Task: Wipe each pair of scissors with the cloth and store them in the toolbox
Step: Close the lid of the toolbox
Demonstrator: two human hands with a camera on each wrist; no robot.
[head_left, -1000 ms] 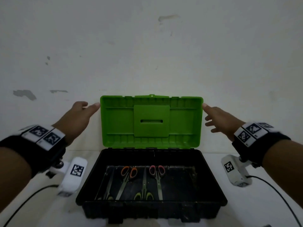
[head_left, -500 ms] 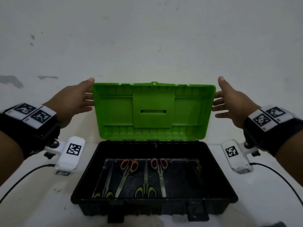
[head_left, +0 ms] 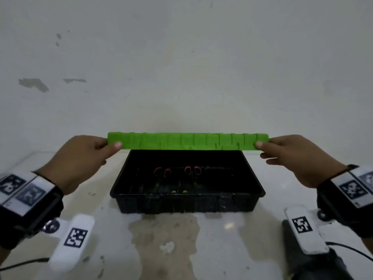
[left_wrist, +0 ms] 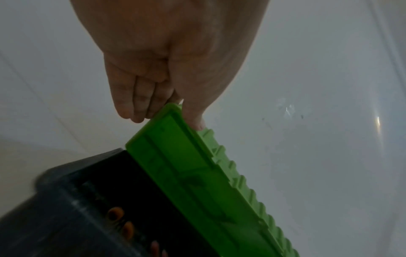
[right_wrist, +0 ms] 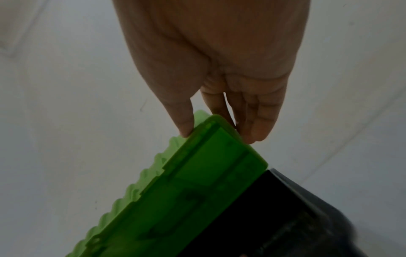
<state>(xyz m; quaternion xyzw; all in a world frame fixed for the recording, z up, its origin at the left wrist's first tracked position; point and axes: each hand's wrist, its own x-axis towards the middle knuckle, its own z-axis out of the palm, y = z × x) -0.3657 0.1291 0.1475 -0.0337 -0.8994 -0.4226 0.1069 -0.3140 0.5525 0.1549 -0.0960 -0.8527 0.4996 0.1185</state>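
Head view: you hold the green lid (head_left: 187,141) of the toolbox (head_left: 187,201) by its two front corners — left hand (head_left: 80,160) pinching one, right hand (head_left: 298,158) the other, thumbs on the near face. The lid hangs half lowered over the black box on the white worktop (head_left: 165,249). Inside lie the scissors (head_left: 175,174): orange handles, pink handles and yellow-green tips show, the rest lost in shadow. If the lid drops from here it could catch your fingertips at the rim, or slam and jolt the box. No cloth is in sight.

Left wrist view: your left grip is closed on the lid corner (left_wrist: 173,111), thumb (left_wrist: 193,120) over the ribbed outer side, fingers underneath. It is a shallow pinch, so a slip would let that side fall first. Orange handles (left_wrist: 120,220) sit on the box floor.

Right wrist view: the right grip pinches its corner (right_wrist: 211,125) the same way. The box interior here is too dark to read.
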